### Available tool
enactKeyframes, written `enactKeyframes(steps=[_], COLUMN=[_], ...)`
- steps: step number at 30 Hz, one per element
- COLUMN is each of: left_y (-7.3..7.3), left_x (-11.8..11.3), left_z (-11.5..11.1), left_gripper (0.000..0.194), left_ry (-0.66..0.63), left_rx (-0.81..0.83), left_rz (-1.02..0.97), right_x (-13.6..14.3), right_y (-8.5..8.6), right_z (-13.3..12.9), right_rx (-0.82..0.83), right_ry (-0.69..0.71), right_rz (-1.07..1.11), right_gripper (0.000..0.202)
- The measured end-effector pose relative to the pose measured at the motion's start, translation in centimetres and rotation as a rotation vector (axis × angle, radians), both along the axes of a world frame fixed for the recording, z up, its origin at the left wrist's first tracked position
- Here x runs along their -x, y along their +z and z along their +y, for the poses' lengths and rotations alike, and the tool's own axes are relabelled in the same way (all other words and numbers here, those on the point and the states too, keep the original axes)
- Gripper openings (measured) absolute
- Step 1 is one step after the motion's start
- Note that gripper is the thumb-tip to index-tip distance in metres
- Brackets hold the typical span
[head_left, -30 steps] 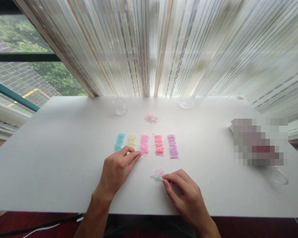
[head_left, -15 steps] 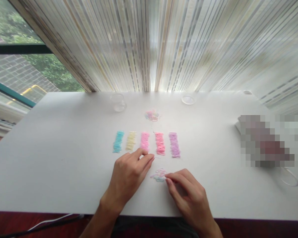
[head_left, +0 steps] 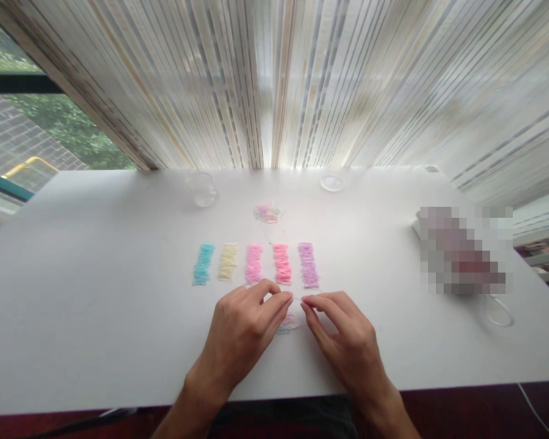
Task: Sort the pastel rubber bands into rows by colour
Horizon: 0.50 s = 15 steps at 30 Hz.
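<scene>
My left hand [head_left: 251, 326] and my right hand [head_left: 345, 329] are both pinched, fingertips nearly meeting. A thin, pale pinkish rubber band [head_left: 297, 299] spans the small gap between them, seemingly held at both ends. Just below lies a small loose pile of pink and bluish rubber bands [head_left: 287, 324], partly covered by my left hand. Beyond my fingers run rows of stacked small bands: teal [head_left: 204, 264], yellow [head_left: 227, 262], pink [head_left: 254, 263], coral [head_left: 282, 264] and purple [head_left: 308, 265]. My left knuckles are close to the near end of the pink row.
A mixed heap of bands [head_left: 267, 213] sits behind the rows. Farther back are a clear plastic container [head_left: 204, 190] and a clear round lid [head_left: 332, 182]. A blurred-out object [head_left: 460, 250] with a white loop [head_left: 501, 312] rests at right on the white table [head_left: 96, 292].
My right hand has lifted from the near pile and moved up to my left fingertips, with a pale band now between them. The whole view has shifted slightly as the head turned right.
</scene>
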<state>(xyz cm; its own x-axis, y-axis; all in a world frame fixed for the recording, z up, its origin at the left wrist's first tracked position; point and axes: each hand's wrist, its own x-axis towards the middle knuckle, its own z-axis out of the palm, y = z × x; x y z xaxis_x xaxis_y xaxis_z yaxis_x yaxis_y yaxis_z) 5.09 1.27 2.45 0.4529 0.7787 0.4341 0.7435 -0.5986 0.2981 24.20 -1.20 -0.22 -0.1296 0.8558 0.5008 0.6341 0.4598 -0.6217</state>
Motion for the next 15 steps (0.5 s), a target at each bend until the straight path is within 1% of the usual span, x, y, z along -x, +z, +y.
enactKeyframes(steps=[3, 6, 11, 15], left_y=[0.0, -0.3, -1.5, -2.3], left_x=[-0.1, 0.3, 2.2, 3.5], left_z=[-0.1, -0.4, -1.9, -3.3], left_gripper=[0.017, 0.019, 0.019, 0.020], left_ry=[-0.005, 0.011, 0.030, 0.041], left_rx=[0.009, 0.013, 0.042, 0.094], left_rz=[-0.007, 0.009, 0.004, 0.000], right_x=[-0.6, -1.5, -2.5, -2.4], right_y=[0.1, 0.0, -0.6, -0.8], right_z=[0.5, 1.3, 2.4, 2.2], right_rx=[-0.013, -0.019, 0.016, 0.013], right_ry=[-0.006, -0.043, -0.082, -0.113], right_rz=[-0.050, -0.112, -0.183, -0.182], right_gripper=[0.013, 0.011, 0.010, 0.011])
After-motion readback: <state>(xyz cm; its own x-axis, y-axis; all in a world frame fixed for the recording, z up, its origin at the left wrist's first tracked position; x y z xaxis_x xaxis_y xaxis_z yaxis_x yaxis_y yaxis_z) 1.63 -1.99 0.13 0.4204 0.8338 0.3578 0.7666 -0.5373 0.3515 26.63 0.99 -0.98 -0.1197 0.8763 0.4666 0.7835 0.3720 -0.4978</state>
